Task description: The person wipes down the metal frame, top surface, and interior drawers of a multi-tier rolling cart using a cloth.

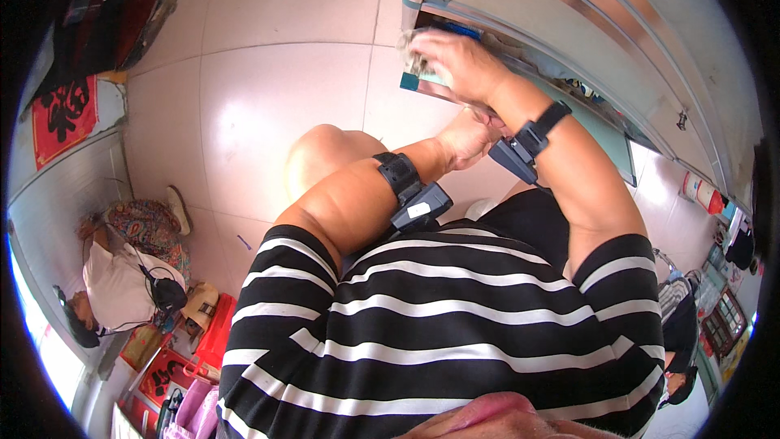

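My right hand (460, 61) is shut on a crumpled greyish cloth (415, 56), blurred by motion. It is at the corner of a metal-framed cabinet (609, 30) with teal corner pieces. Below my right forearm, my left hand (469, 139) is close to the cabinet's lower rail (436, 90). Its fingers are partly hidden, so I cannot tell whether they grip the rail. A pale green panel (600, 134) lies along the cabinet's low part, and a blue item (460, 30) shows inside. Both forearms wear black straps with small dark devices.
Pale floor tiles (286, 85) spread ahead and left. A seated person (131, 286) is at the left, beside a red bag (216, 329). Another person (676, 329) is at the far right. A red-and-white container (702, 192) stands near the cabinet's right end. A dark piece of furniture (116, 12) is upper left.
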Demonstrator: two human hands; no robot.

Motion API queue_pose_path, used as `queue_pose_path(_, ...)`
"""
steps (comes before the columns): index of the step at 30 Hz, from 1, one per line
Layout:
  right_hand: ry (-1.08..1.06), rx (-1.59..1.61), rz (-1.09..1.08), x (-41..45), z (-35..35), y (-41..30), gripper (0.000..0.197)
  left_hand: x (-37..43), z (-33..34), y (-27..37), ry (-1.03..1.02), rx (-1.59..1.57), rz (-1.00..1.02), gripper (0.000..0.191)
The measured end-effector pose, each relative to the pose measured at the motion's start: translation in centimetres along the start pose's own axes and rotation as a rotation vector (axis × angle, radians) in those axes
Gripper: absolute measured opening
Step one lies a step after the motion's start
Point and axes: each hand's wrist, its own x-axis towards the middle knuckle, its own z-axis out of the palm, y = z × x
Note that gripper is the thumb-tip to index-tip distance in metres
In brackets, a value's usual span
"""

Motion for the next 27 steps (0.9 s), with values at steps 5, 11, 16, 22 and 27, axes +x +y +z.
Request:
queue_pose_path(5, -0.103, 0.081, -0.043, -0.4, -0.7, -1.1, 0.043, 0.4, -0.8, -0.9, -0.036, -0.107, 0.073, 0.037)
queue_pose_path(11, -0.027, -0.031, 0.117, 0.3, 0.5, 0.9, 0.039, -0.5, 2.1, 0.3, 0.141, -0.017, -0.003, 0.029)
queue_pose_path(16, -0.040, 0.201, -0.086, -0.6, -1.2, -5.7, 0.021, 0.6, -1.7, -2.3, 0.038, -0.083, 0.044, 0.025)
queue_pose_path(22, -0.028, -0.014, 0.121, 1.1, 1.6, -2.6, 0.021, 0.3, -1.5, -2.1, 0.048, -0.087, -0.021, 0.026)
queue_pose_path(27, -0.111, 0.218, 0.025, -2.6, -0.4, -4.8, 0.031, -1.1, -0.4, -0.7, -0.007, -0.111, 0.042, 0.023)
